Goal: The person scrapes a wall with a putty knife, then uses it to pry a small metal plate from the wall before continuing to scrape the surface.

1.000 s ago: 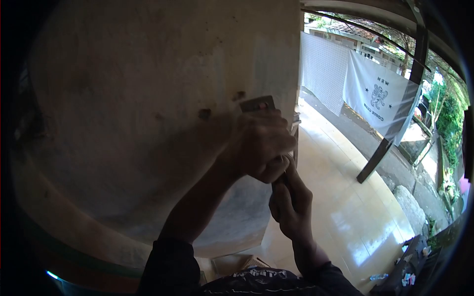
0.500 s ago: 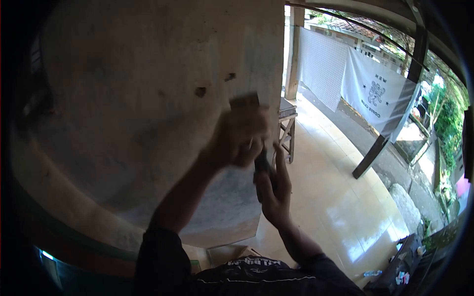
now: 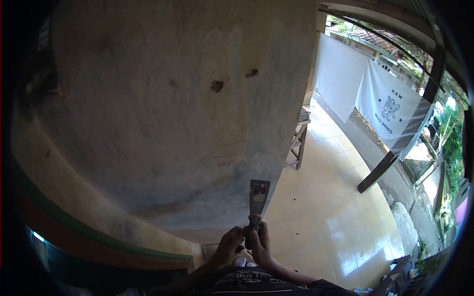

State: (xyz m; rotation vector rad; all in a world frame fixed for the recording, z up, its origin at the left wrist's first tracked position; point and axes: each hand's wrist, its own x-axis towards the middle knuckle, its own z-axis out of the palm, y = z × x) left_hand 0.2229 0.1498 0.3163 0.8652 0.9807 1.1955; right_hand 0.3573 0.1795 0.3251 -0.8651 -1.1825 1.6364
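Observation:
A putty knife (image 3: 258, 196) with a wide metal blade and a dark handle points up and away from me, low in front of my body. The handle has a reddish ring near the blade, and the blade has a pale patch on it. My right hand (image 3: 263, 242) is closed around the handle from the right. Against its left side, my left hand (image 3: 228, 247) has its fingers curled in, partly hiding the lower handle. Beyond the blade rises a stained plaster wall (image 3: 163, 123) with two dark holes (image 3: 217, 86) in it.
Right of the wall's edge lies a shiny tiled floor (image 3: 321, 207). A wooden stand (image 3: 298, 145) is by the wall, and a printed white banner (image 3: 390, 111) hangs beyond, near a slanting post (image 3: 377, 172). A green-edged ledge (image 3: 98, 241) curves at lower left.
Both hands have dropped with the putty knife from in front of the wall to near my body. My left hand has shifted from near the blade to the handle, uncovering the blade.

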